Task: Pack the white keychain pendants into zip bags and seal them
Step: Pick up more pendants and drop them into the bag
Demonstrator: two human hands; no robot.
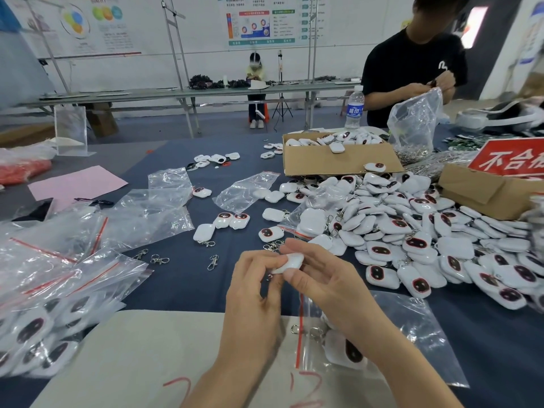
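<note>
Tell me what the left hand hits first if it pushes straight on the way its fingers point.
The left hand pinches the white pendant; straight on, it likely meets the fingers of the right hand just behind it.

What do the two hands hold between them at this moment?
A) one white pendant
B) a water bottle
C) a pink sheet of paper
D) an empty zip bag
A: the left hand and the right hand both pinch one white pendant with their fingertips, above the table.
</note>
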